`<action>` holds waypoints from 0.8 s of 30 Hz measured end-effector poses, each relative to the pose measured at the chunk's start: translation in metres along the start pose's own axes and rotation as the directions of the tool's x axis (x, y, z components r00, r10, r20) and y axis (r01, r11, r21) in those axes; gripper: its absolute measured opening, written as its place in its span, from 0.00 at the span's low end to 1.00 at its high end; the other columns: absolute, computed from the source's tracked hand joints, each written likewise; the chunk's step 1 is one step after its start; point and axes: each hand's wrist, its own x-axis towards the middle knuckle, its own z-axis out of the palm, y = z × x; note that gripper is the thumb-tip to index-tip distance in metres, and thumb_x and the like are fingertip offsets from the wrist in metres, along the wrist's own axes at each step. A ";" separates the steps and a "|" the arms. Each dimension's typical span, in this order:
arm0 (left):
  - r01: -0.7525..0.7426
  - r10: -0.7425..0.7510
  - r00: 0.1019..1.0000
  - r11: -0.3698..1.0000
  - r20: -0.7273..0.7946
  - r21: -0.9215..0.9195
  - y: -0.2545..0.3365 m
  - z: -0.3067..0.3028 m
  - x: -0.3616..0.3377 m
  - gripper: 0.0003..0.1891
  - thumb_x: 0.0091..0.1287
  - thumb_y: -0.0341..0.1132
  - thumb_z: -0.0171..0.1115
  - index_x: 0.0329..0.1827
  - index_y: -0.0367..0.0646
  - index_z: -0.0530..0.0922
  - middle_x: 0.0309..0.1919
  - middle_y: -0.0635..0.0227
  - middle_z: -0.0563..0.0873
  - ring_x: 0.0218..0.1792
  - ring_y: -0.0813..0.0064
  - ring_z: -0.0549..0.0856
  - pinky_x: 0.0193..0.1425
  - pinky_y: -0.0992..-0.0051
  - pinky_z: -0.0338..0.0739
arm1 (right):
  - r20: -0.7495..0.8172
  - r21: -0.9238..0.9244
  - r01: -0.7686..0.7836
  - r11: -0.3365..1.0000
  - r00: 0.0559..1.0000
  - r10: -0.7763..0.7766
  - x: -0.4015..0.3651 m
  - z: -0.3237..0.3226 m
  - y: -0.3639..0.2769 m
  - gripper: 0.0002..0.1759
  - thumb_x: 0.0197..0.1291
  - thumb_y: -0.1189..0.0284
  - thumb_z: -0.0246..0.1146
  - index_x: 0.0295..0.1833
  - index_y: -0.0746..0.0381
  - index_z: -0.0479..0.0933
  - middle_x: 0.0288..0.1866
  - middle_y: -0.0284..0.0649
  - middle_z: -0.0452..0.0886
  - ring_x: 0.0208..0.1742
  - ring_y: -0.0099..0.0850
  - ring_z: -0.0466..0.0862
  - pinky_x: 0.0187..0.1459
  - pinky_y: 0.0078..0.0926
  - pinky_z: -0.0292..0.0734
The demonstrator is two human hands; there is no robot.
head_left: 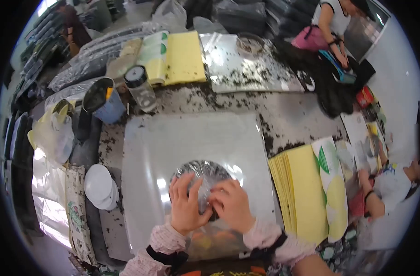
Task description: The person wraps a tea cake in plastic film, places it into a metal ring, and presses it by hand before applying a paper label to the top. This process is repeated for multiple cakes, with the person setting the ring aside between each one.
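Note:
On a pale, shiny board (196, 133) right in front of me lies a round, dark bundle under clear plastic wrap (198, 168). My left hand (187, 207) rests on its left side, fingers spread and reaching forward over the wrap. Opposite it, my right hand (233, 207) has bent fingers, their tips pinching the plastic near the middle. Both hands hide most of the bundle's near side, so what the fingertips grip shows only in part.
Left of the board stand stacked white round lids (101, 187), a blue cup (106, 103) and a clear jar with black lid (141, 89). Yellow sheets (295, 193) lie right; dark flakes litter a metal tray (256, 73). Other people work at the right (329, 27).

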 end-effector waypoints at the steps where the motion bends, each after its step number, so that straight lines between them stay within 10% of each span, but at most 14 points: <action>1: -0.010 0.006 0.994 0.999 0.106 0.041 0.001 -0.001 0.002 0.37 0.58 0.43 0.67 0.71 0.37 0.71 0.69 0.50 0.72 0.75 0.49 0.66 0.81 0.46 0.52 | 0.090 0.013 -0.056 0.998 0.994 0.055 0.012 -0.003 0.004 0.07 0.52 0.79 0.67 0.38 0.62 0.80 0.44 0.42 0.80 0.46 0.48 0.83 0.45 0.42 0.80; 4: -0.068 0.012 0.936 0.987 0.351 0.148 0.006 -0.001 0.000 0.45 0.59 0.47 0.67 0.77 0.32 0.64 0.77 0.45 0.64 0.81 0.46 0.59 0.83 0.44 0.46 | 0.150 -0.024 -0.123 0.992 0.981 0.125 -0.002 0.008 0.011 0.07 0.51 0.79 0.67 0.39 0.63 0.81 0.42 0.42 0.80 0.46 0.44 0.83 0.44 0.39 0.80; 13: -0.121 -0.008 0.909 0.952 0.416 0.282 0.004 0.009 0.000 0.46 0.65 0.53 0.66 0.77 0.26 0.63 0.79 0.43 0.61 0.82 0.44 0.54 0.83 0.41 0.39 | 0.152 -0.121 0.052 0.991 0.988 -0.033 -0.006 0.004 0.038 0.03 0.58 0.74 0.63 0.34 0.61 0.76 0.33 0.43 0.76 0.38 0.45 0.82 0.40 0.43 0.79; 16: -0.097 -0.032 0.907 0.955 0.420 0.281 0.009 0.009 0.007 0.46 0.64 0.54 0.67 0.76 0.25 0.63 0.79 0.42 0.61 0.82 0.43 0.54 0.83 0.41 0.39 | -0.356 -0.314 0.112 0.943 0.907 -0.226 -0.012 -0.069 0.077 0.04 0.53 0.77 0.65 0.36 0.61 0.78 0.33 0.43 0.79 0.38 0.45 0.83 0.39 0.41 0.80; 17: -0.084 -0.047 0.903 0.956 0.426 0.282 0.011 0.008 0.007 0.47 0.64 0.54 0.67 0.75 0.25 0.64 0.79 0.41 0.61 0.82 0.42 0.54 0.83 0.41 0.38 | -0.481 -0.325 -0.082 0.942 0.872 -0.090 -0.020 -0.114 0.090 0.09 0.52 0.79 0.66 0.41 0.62 0.81 0.38 0.42 0.84 0.40 0.43 0.84 0.41 0.39 0.81; 20: -0.086 -0.062 0.879 0.955 0.473 0.284 0.008 0.008 0.007 0.50 0.62 0.54 0.68 0.77 0.24 0.60 0.80 0.39 0.57 0.82 0.39 0.50 0.83 0.40 0.37 | -0.614 -0.731 -0.518 0.444 0.783 -0.098 -0.088 -0.210 0.212 0.18 0.58 0.76 0.66 0.55 0.62 0.84 0.52 0.47 0.87 0.56 0.47 0.84 0.59 0.40 0.79; 24: -0.116 -0.029 0.901 0.945 0.433 0.305 0.006 0.011 0.005 0.49 0.61 0.56 0.69 0.75 0.24 0.63 0.79 0.39 0.60 0.82 0.40 0.53 0.82 0.39 0.39 | -0.507 -0.836 -0.443 0.324 0.849 -0.148 -0.130 -0.239 0.260 0.16 0.63 0.74 0.66 0.57 0.61 0.84 0.59 0.46 0.86 0.63 0.50 0.82 0.64 0.40 0.77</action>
